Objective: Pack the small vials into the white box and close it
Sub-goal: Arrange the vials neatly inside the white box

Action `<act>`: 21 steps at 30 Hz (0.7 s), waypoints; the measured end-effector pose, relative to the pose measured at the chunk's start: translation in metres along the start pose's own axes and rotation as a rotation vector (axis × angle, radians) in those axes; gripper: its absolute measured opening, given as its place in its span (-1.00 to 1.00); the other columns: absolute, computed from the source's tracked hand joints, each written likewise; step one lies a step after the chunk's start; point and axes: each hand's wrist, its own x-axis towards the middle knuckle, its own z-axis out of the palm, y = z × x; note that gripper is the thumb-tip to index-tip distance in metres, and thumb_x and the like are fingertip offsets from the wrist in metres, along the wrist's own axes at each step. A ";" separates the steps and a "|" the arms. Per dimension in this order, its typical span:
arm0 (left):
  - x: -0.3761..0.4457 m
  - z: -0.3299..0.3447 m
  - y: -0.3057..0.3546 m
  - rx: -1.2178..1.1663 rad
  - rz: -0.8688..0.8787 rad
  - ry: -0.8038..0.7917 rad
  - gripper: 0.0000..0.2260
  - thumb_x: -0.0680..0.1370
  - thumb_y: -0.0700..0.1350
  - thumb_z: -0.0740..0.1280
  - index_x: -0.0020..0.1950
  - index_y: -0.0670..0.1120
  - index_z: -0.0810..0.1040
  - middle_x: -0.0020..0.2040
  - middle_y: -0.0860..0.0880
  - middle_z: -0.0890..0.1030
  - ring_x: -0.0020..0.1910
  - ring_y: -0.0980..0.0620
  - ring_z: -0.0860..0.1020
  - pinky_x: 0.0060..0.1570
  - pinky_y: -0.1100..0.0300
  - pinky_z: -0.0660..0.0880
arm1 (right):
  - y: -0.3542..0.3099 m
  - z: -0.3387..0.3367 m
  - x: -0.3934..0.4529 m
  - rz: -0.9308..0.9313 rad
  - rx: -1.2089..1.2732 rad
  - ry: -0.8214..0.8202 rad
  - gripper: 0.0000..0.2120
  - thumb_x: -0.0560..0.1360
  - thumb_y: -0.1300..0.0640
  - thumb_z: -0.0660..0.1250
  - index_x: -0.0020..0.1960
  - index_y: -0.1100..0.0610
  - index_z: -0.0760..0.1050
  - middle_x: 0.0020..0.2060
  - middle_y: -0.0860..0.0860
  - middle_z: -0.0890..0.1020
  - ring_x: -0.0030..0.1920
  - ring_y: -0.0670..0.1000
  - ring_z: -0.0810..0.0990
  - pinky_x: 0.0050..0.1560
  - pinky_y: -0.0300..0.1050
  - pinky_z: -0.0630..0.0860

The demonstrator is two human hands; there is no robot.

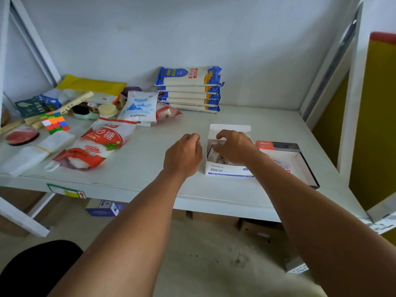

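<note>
Vials (216,154) are small and partly hidden; we see only pale rounded shapes with dark print lying inside the white box (227,171), under our right hand (233,147). That box is thin cardboard, smooth and matte, with blue print on its front wall, and it stands on the grey shelf (150,166) near the front edge, where we judge both arms reach it easily. Its lid flap (230,127) stands up at the back, so the mouth is free for packing.

Our right hand is over the opening with the fingers curved down into the box; we think they press or arrange the contents, but we cannot tell if they pinch a vial. Our left hand (184,155) hovers just beside the left wall of the box, fingers curled loosely together, holding nothing that we can see. It is probably ready to steady the light carton.

Just to the right lies an open tray box (300,161) with a dark rim. Soft plastic sugar bags (96,146) lie well apart at the left.
</note>
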 end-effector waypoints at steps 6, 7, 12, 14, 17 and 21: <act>0.003 0.002 0.007 -0.001 0.015 0.000 -0.72 0.64 -0.05 0.09 0.22 -0.10 0.49 0.15 -0.06 0.60 0.03 -0.05 0.58 -0.17 0.23 0.37 | 0.001 -0.003 0.001 0.105 0.215 0.020 -0.70 0.54 -0.02 0.34 0.23 0.02 0.46 0.03 0.01 0.54 -0.05 0.04 0.61 -0.23 -0.17 0.60; 0.003 0.003 0.007 -0.005 0.008 0.001 -0.72 0.64 -0.04 0.08 0.21 -0.10 0.49 0.14 -0.06 0.60 0.02 -0.04 0.58 -0.17 0.23 0.37 | 0.001 -0.003 0.002 0.121 0.257 0.026 -0.71 0.54 -0.02 0.35 0.22 0.03 0.47 0.01 0.00 0.53 -0.07 0.03 0.60 -0.25 -0.20 0.59; 0.003 0.008 0.008 -0.035 0.007 -0.023 -0.75 0.63 0.00 0.08 0.12 -0.08 0.48 0.06 -0.03 0.60 -0.09 0.00 0.56 -0.28 0.23 0.37 | 0.000 -0.005 0.003 0.193 0.325 0.085 -0.80 0.54 -0.03 0.33 0.05 0.08 0.50 -0.11 0.01 0.55 -0.11 0.03 0.61 -0.11 -0.11 0.64; 0.001 0.009 0.008 -0.037 0.014 -0.027 -0.74 0.63 0.01 0.08 0.14 -0.07 0.48 0.09 -0.03 0.61 -0.06 -0.01 0.59 -0.32 0.27 0.39 | -0.001 -0.003 0.003 0.190 0.293 0.091 -0.81 0.56 -0.01 0.27 -0.06 0.11 0.50 -0.23 0.02 0.55 -0.14 0.07 0.61 -0.08 -0.06 0.63; 0.000 0.008 0.006 -0.050 0.018 -0.033 -0.73 0.64 -0.02 0.08 0.20 -0.08 0.49 0.13 -0.05 0.60 0.01 -0.06 0.60 -0.29 0.23 0.45 | 0.000 -0.005 0.004 0.150 0.100 0.159 -0.68 0.57 0.01 0.15 -0.25 0.17 0.46 -0.38 0.06 0.48 -0.25 0.09 0.50 -0.06 -0.01 0.48; 0.001 0.007 0.004 -0.032 -0.006 -0.037 -0.74 0.63 -0.05 0.07 0.19 -0.08 0.48 0.12 -0.06 0.59 0.02 -0.07 0.59 -0.21 0.13 0.52 | 0.001 -0.020 -0.003 0.145 -0.086 0.011 -0.68 0.46 -0.14 0.33 -0.09 0.13 0.42 -0.24 0.04 0.52 -0.17 0.08 0.53 -0.19 -0.07 0.46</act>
